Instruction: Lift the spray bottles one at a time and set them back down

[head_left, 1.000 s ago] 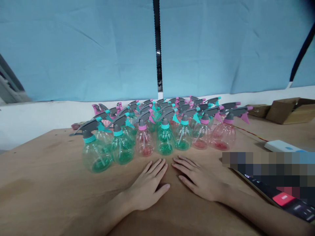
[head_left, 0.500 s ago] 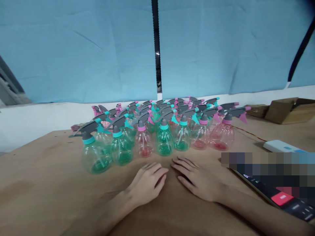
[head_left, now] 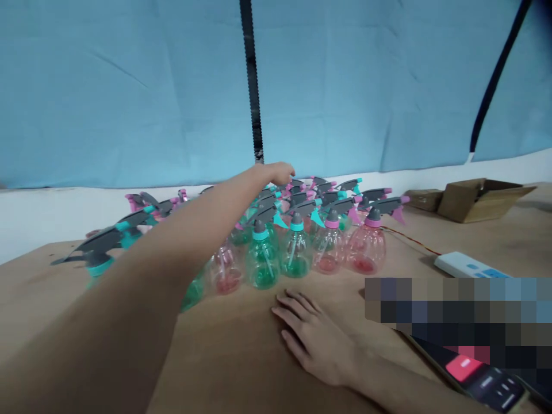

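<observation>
Several spray bottles with grey trigger heads stand upright in packed rows on the table, some green with teal collars, some pink with pink collars. My left hand [head_left: 278, 172] reaches out over the rows, above the farther spray heads. Its fingers bend down and away, so I cannot see whether it touches or grips anything. The left forearm hides part of the bottles on the left. My right hand [head_left: 317, 339] lies flat on the table with fingers spread, holding nothing. Nearest to it are a green spray bottle [head_left: 264, 265] and a pink spray bottle [head_left: 330, 250].
At the right lies a phone [head_left: 483, 374] with a partly pixelated screen. Behind it are a white power strip [head_left: 470, 264] and a thin cable [head_left: 411, 238]. An open cardboard box [head_left: 470, 201] stands farther back. A blue cloth [head_left: 345, 86] hangs behind the wooden table [head_left: 215, 351].
My left hand has lifted off the table and stretched forward over the bottles. My right hand stays flat on the table. The view has turned slightly to the right.
</observation>
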The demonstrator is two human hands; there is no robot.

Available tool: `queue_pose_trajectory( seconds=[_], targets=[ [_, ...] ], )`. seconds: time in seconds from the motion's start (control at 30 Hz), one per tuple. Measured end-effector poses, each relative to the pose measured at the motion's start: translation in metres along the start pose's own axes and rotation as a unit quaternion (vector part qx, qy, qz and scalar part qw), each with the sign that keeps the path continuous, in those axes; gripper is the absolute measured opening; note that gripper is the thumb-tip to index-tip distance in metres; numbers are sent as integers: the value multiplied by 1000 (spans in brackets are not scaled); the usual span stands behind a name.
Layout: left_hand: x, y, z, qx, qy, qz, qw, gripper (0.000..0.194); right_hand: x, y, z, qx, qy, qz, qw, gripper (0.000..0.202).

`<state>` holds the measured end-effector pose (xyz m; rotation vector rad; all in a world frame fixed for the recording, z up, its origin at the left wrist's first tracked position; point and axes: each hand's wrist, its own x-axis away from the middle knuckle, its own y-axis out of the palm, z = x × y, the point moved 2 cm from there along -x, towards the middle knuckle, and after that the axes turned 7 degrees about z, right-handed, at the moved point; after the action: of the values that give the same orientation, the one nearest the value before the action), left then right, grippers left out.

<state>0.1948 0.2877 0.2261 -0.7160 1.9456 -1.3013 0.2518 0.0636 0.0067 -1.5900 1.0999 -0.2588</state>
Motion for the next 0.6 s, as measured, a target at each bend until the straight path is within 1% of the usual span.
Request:
queue_pose_trajectory(
  seconds=[0.1, 0.2, 0.3, 0.4, 0.5, 0.6],
  targets=[
    [-26, 21, 0, -10, 18, -41, 999, 53, -1, 0, 0, -9, 8, -5, 1000, 42],
    [-39, 32, -1, -16, 42, -63, 997, 49, -2, -1, 0, -12, 10, -2, 1000, 42],
    [-47, 35, -2, -18, 59, -64, 996, 38, -2, -1, -2, -16, 8, 4, 1000, 42],
    [-50, 35, -5, -19, 64, -57, 996, 34, -3, 0, -3, -17, 3, 8, 1000, 42],
    [-47, 33, -8, -25, 54, -48, 997, 33, -3, 1, -3, -12, 1, 9, 1000, 42],
    [-40, 27, -13, -32, 40, -25, 998, 32, -3, 1, -4, -9, 1, 12, 1000, 41]
  ],
)
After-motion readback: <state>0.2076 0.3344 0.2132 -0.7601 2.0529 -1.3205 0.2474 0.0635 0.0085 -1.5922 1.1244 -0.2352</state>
